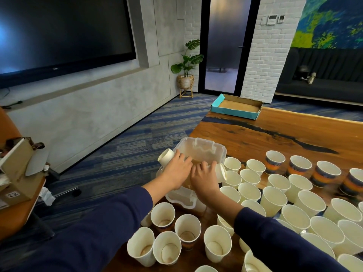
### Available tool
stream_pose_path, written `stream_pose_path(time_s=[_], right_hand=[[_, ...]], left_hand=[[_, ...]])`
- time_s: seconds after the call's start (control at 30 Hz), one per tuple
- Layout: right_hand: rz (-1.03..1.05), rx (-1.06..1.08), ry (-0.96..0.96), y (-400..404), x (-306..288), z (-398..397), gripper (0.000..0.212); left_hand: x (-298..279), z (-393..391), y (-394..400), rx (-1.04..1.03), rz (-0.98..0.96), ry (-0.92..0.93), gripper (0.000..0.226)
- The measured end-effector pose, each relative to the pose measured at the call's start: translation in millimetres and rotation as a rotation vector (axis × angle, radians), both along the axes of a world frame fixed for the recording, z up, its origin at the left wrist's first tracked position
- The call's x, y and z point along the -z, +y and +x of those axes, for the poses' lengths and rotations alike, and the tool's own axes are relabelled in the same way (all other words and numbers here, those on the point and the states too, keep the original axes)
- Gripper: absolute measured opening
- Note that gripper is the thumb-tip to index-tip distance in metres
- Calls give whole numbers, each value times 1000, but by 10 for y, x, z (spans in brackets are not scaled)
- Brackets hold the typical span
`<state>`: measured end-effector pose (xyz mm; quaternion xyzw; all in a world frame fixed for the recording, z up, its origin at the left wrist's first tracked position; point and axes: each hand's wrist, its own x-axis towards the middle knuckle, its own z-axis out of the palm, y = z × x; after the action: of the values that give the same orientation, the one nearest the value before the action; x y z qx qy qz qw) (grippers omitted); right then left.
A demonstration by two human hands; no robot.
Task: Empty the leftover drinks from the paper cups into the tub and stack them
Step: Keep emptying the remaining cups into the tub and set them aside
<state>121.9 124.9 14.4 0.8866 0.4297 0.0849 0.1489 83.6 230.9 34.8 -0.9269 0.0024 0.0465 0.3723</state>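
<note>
A clear plastic tub [204, 147] with brownish liquid stands at the wooden table's left edge. My left hand [176, 171] grips a white paper cup [167, 157] tipped on its side over the tub, its base pointing left. My right hand [204, 177] holds another white paper cup [221, 171] on its side over the tub, its base pointing right. Several upright white paper cups [273, 201] crowd the table to the right and in front. Some near cups [163, 213] show brown residue. A few patterned cups [275, 161] stand further back.
A shallow teal cardboard tray [235, 110] lies at the table's far corner. The wooden table [275, 130] ends just left of the tub, over blue carpet. An orange surface with a cardboard box [17, 171] is at the left. A potted plant stands by the glass door.
</note>
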Motion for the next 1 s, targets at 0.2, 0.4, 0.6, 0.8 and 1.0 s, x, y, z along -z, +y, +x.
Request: stream_pose_path(time_s=[0.2, 0.4, 0.6, 0.8, 1.0], right_hand=[[-21, -5, -31, 8, 21, 7, 54], [-38, 14, -82, 19, 86, -17, 52], [-39, 11, -98, 22, 107, -22, 55], [-33, -3, -99, 13, 85, -29, 59], [-47, -6, -124, 9, 72, -65, 56]], left_hand=[[-18, -12, -29, -3, 15, 2, 53], [-34, -36, -56, 9, 48, 14, 46], [-30, -36, -55, 15, 54, 17, 49], [-4, -29, -45, 19, 77, 9, 53], [14, -29, -47, 26, 87, 13, 54]])
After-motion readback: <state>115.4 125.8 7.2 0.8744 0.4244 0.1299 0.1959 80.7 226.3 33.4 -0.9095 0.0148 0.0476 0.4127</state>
